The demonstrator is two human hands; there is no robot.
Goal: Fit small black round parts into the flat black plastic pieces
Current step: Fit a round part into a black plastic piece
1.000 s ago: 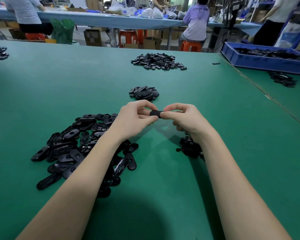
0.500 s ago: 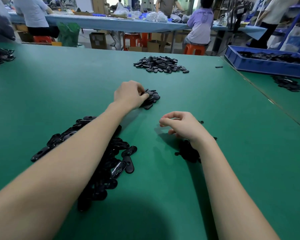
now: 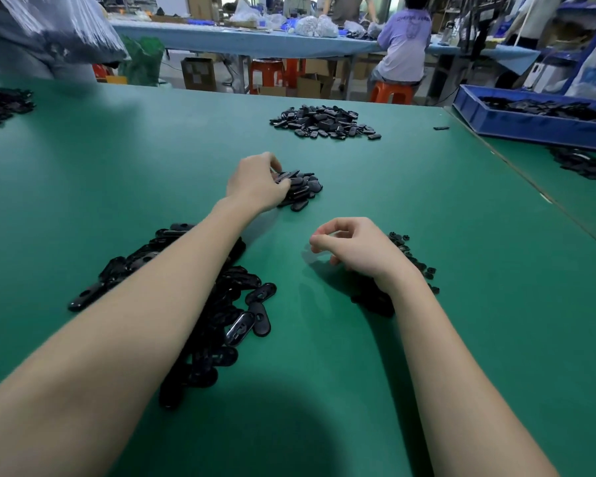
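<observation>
A heap of flat black oval plastic pieces (image 3: 241, 304) lies on the green table under my left forearm. My left hand (image 3: 255, 182) reaches forward to a small pile of black pieces (image 3: 305, 189) at the table's middle. Its fingertips are at the pile's left edge, where one piece stands tilted against them; the back of the hand hides the fingers. My right hand (image 3: 355, 247) hovers just above the table with thumb and forefinger loosely curled and nothing visible between them. Small black round parts (image 3: 410, 251) lie scattered behind and under that wrist.
A bigger pile of black pieces (image 3: 324, 122) lies farther back. A blue tray (image 3: 530, 123) of black parts sits at the far right, with a loose pile (image 3: 578, 163) before it. More pieces (image 3: 0, 105) lie far left. A person with a plastic bag (image 3: 49, 29) stands there.
One second ago both hands held a black piece together at the middle. My left hand then carried it forward to the small pile and stays there; my right hand dropped back, holding nothing.
</observation>
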